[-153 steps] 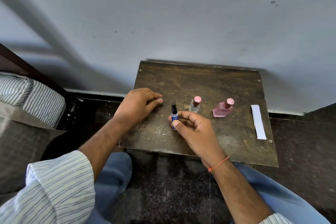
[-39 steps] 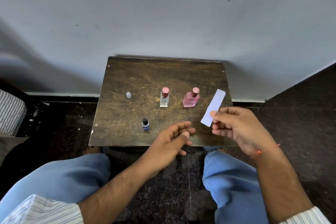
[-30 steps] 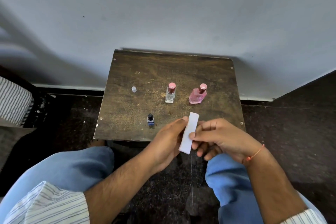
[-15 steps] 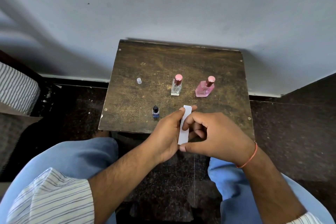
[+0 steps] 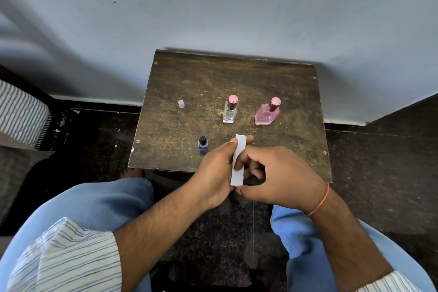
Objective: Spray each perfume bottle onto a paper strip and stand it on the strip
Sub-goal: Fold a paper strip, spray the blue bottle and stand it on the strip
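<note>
The dark, worn tabletop stands against a pale wall and carries all three bottles, lined up within easy reach of the seated person. At its near edge the left hand and right hand meet around one white paper strip, held on end above the tabletop edge and the lap. The left grip is closed on the strip's upper part between thumb and fingers, while the right thumb and a fingertip pinch its lower part; it looks as if the strip is being steadied or separated before use, so neither hand is free for a bottle. The pink bottle sits farthest right, and the clear bottle stands upright to its left, both capped in pink, apparently waiting their turn. The small blue bottle stands nearest the left hand with its black nozzle bare, which suggests it is first to be sprayed. Its likely clear cap rests well apart, toward the far left.
</note>
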